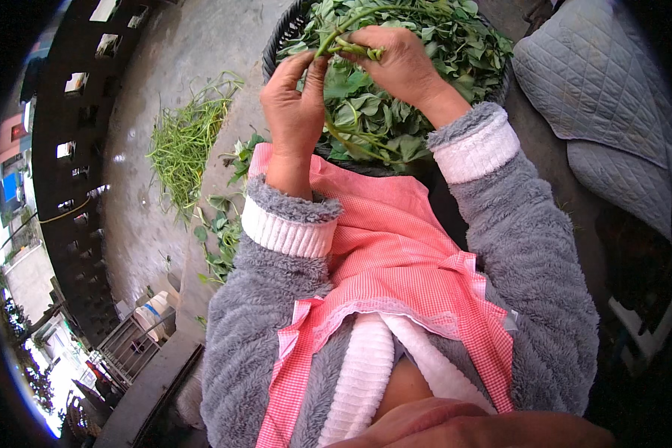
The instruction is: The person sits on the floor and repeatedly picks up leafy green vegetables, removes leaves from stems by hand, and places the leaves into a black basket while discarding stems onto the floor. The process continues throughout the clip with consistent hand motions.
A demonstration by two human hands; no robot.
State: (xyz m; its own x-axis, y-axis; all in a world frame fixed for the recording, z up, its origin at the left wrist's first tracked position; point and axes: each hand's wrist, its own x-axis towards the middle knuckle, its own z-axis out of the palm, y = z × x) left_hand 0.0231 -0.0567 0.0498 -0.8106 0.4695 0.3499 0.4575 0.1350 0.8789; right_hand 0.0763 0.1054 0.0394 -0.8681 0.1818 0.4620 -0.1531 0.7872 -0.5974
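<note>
Between my two hands is a green leafy vine stem, raised above a dark woven basket heaped with green leaves. My left hand pinches the stem between thumb and forefinger. My right hand grips short pieces of green stalk close beside it, fingertips nearly meeting those of the left. Below the hands, a lower length of vine hangs over the leaves near the basket's front rim. A red-and-white checked apron covers my lap.
On the concrete floor to the left lies a pile of bare green stalks. Loose leafy sprigs lie nearer me. A grey quilted cover is at the right. A white bucket and a metal rack stand lower left, by a pierced wall.
</note>
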